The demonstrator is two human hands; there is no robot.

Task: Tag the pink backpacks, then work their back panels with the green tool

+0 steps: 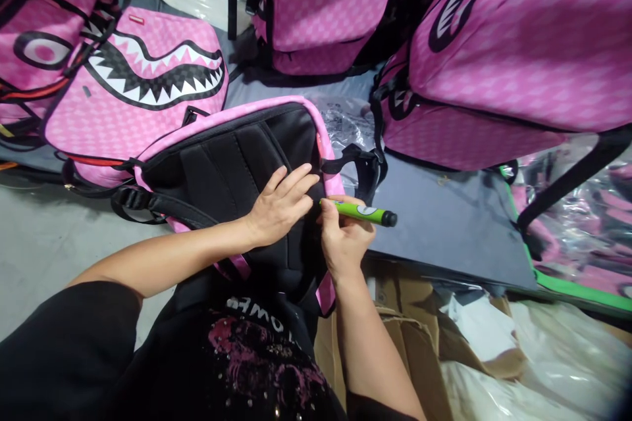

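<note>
A pink backpack with a black padded back panel (217, 158) lies back side up in front of me, partly over the table edge and against my body. My left hand (281, 207) rests on that panel, its fingers spread out flat. In my right hand (348, 237) is a green marker pen (363, 212), gripped between thumb and fingers. Its black end points right and its other end meets the panel's right edge, by the pink side. A black strap (360, 164) loops out from the backpack just above the marker.
Another pink backpack (133, 92) with a shark mouth print lies at the left. More pink backpacks (336, 13) stand at the back and right (503, 59) on the grey table (454, 230). Clear plastic bags and cardboard boxes (415, 342) fill the lower right.
</note>
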